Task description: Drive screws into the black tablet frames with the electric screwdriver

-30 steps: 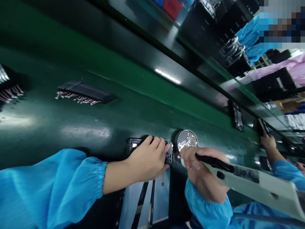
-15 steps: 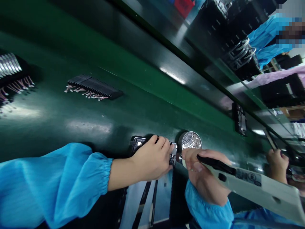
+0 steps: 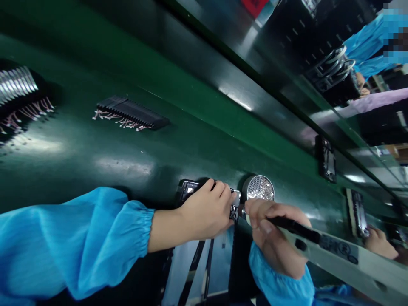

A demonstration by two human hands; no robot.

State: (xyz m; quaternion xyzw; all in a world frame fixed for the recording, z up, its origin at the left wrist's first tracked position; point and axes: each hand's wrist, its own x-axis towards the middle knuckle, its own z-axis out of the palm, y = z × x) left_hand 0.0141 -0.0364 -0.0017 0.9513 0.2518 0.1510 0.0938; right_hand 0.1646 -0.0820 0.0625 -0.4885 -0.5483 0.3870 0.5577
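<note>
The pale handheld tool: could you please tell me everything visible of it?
The tool has a long, pale, plastic-looking body with a black strip, dark button and dark printed label. The right hand grips its front. It slants, its tip pointing at the end of the dark device under the left hand; its rear leaves the frame.

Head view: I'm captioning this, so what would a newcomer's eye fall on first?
Probably the long pale tool in the right hand, at lower right, its tip at the black device under the left hand. Then the round dish of small shiny pieces beyond, and the wire-fringed black strip at upper left.
</note>
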